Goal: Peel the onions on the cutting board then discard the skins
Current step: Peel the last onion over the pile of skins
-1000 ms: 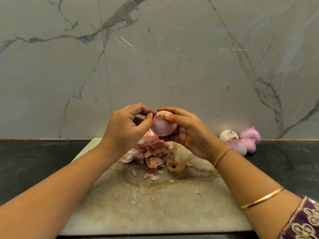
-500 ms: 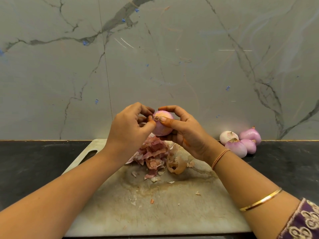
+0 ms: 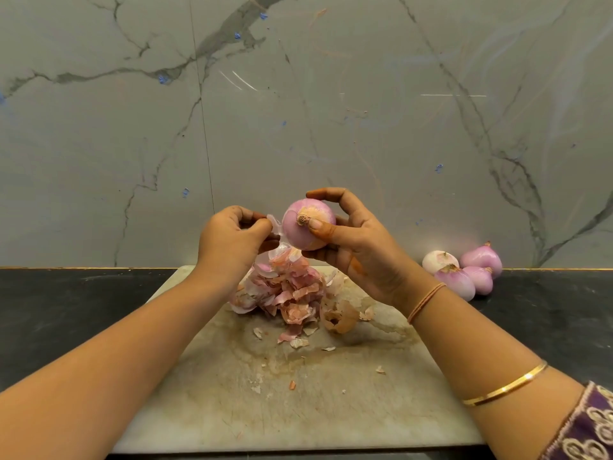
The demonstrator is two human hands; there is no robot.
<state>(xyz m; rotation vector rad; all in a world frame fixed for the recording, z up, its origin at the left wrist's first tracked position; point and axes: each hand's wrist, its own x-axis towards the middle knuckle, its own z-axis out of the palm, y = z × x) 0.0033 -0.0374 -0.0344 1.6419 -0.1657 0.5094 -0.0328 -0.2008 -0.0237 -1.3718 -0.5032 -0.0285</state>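
My right hand (image 3: 360, 247) grips a pink onion (image 3: 303, 227) in the air above the cutting board (image 3: 298, 400), root end toward me, thumb by the root. My left hand (image 3: 232, 240) pinches a thin pale strip of skin (image 3: 277, 227) that still hangs from the onion's left side. Under both hands a pile of pink and brown onion skins (image 3: 288, 297) lies at the board's far middle, with small flakes scattered toward me.
Several peeled onions (image 3: 464, 272) sit on the black counter (image 3: 66, 310) at the back right, against the grey marble wall (image 3: 298, 111). The board's near half carries only stains and a few skin crumbs.
My left hand has drawn away to the left, pulling a strip of skin off the onion. My right hand has turned the onion so its root end faces me.
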